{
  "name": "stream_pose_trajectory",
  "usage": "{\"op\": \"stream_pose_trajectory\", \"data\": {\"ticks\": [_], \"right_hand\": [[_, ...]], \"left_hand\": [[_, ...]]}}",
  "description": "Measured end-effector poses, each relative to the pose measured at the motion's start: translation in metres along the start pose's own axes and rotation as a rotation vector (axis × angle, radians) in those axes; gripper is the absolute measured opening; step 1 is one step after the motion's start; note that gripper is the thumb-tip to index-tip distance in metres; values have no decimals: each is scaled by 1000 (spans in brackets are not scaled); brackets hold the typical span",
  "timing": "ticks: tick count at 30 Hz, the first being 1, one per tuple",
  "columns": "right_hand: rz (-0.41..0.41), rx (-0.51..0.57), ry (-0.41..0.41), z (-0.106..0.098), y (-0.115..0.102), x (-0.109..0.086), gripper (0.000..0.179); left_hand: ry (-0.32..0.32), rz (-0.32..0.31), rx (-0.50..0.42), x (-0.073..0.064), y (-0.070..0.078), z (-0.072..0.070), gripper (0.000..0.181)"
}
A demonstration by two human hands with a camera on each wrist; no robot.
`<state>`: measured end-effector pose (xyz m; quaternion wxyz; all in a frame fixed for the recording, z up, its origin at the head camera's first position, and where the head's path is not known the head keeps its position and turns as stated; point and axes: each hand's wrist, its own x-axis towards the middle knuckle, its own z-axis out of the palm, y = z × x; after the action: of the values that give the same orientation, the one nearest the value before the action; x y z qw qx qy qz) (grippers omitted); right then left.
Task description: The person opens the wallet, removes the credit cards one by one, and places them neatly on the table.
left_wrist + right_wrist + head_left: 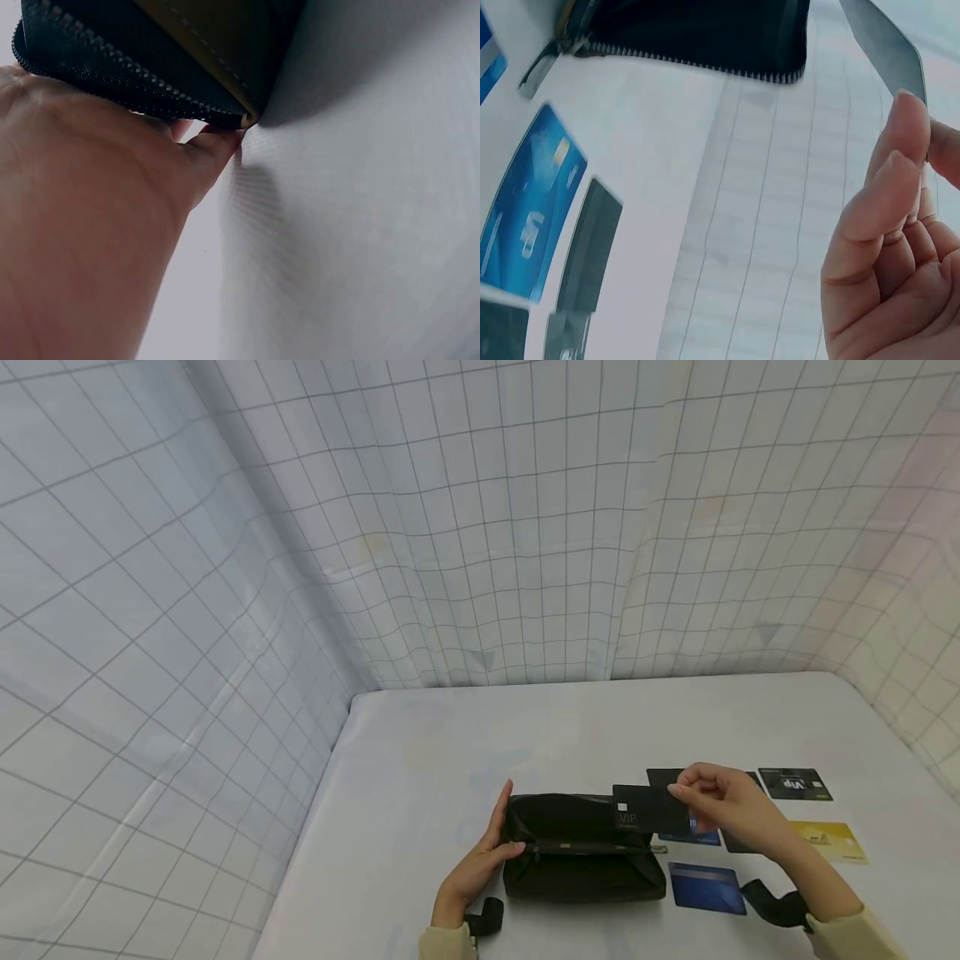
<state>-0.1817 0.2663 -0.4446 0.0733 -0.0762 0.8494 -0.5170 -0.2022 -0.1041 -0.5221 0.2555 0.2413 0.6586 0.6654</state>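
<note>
A black zip wallet (585, 878) stands unzipped on the white table, its mouth spread upward. My left hand (480, 864) holds its left end, with the thumb over the edge and the index finger stretched along the back. In the left wrist view, the wallet's zip teeth (127, 61) run close above that hand. Between thumb and fingertips, my right hand (738, 806) pinches the right end of a black VIP card (637, 810). The card overlaps the wallet's back right corner in the head view. In the right wrist view the pinched card (889, 49) shows nearly edge-on, apart from the wallet.
Right of the wallet lie a blue card (707, 887), a yellow card (828, 841) and a black Vip card (795, 783). Another blue card (690, 838) and more black cards are partly hidden by my right hand. Checked cloth walls (525, 568) surround the table.
</note>
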Motion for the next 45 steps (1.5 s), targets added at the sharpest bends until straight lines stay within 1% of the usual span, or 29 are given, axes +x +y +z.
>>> {"op": "stream_pose_trajectory", "data": {"ticks": [5,7,10,12,17,19,24,26,30,33,38,40,42,45], "right_hand": [[53,-20,58,-16,9,-14,33],[82,-29,75,-23,12,-20,34],[124,-55,96,-33,18,-28,36],[151,-83,106,-39,23,-32,36],[208,-127,61,-55,42,-44,38],[239,-132,29,-61,52,-48,39],[346,-172,-9,-70,74,-55,41],[394,-172,-14,-73,81,-57,42],[447,-153,-37,-78,94,-62,42],[472,-154,-65,-80,103,-66,42],[544,-149,-76,-81,115,-70,49],[551,-156,-74,-81,119,-71,52],[559,-169,-70,-80,122,-72,51],[535,-189,-72,-78,127,-74,47]], "left_hand": [[13,2,2,3,-16,-3,75],[15,2,2,3,-20,-4,75],[16,3,-6,4,-21,-5,75],[11,-3,-12,3,-14,-4,75],[8,-8,-13,5,-14,-5,77],[13,-1,-10,6,-19,-6,76],[21,10,6,6,-19,-7,74],[23,13,10,6,-19,-7,74],[22,15,8,7,-20,-7,75],[22,14,7,7,-20,-7,76],[12,17,7,6,-22,-7,77],[8,20,4,6,-22,-7,76],[9,20,4,6,-23,-7,75],[14,16,7,6,-23,-7,75]]}}
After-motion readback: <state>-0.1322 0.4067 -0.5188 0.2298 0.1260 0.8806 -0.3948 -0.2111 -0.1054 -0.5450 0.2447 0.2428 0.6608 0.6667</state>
